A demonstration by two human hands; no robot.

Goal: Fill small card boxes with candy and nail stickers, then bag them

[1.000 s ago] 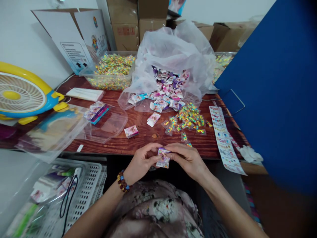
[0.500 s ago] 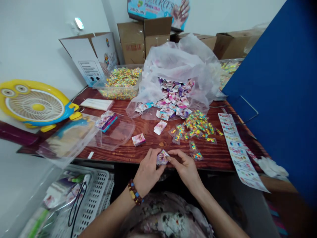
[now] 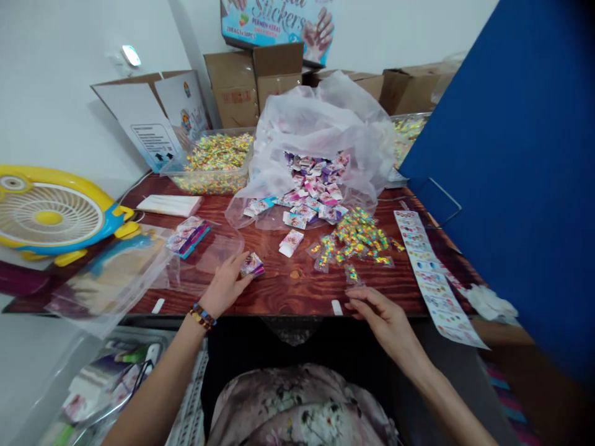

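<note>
At the left front of the table, my left hand point(image 3: 227, 286) has its fingers and thumb round a small printed box point(image 3: 252, 262), which sits at the spot of another such box. My right hand point(image 3: 383, 319) is low over the table's front edge, fingers bent and tips close together; what they pinch, if anything, is hidden. Just beyond those fingertips lies a small clear packet of coloured candy point(image 3: 353, 274). A white slip point(image 3: 337, 308) is beside them on the left. Further back are a lone printed box point(image 3: 291, 242) and a pile of candy packets point(image 3: 357, 232).
A large translucent bag point(image 3: 325, 118) spills printed boxes point(image 3: 316, 186). Left of it stands a plastic tub of candy point(image 3: 218, 161); a yellow fan point(image 3: 56, 210) is at far left. A sticker strip point(image 3: 425, 279) hangs over the front edge beside a blue panel point(image 3: 493, 186).
My hands have parted. The left has moved left with the small box to the other box; the right has moved right to the candy packets. A white slip now shows at the front edge.
</note>
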